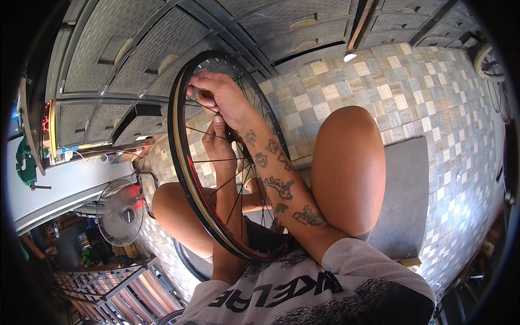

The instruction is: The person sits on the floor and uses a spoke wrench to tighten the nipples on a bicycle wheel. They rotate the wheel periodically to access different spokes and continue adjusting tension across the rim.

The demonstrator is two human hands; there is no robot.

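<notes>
A bicycle wheel [174, 130] without a tyre stands upright between my bent legs, its black rim lined with a beige strip. Thin dark spokes [208, 161] run from the rim toward a hub partly hidden by my right arm. My left hand [221, 150] is among the spokes, thumb up and fingers curled around one of them. Just above it, my right hand [225, 97] bends over at the far part of the rim. Its thumb and fingertips are pinched near a spoke's outer end; whatever small thing lies between them is hidden.
Grey drawer cabinets [141, 54] rise close beyond the wheel. A fan [122, 214] stands at the left, near a green vise [25, 162] and a metal rack [114, 287]. A grey mat [403, 189] lies on the checkered floor. Another wheel [490, 60] is at the far right.
</notes>
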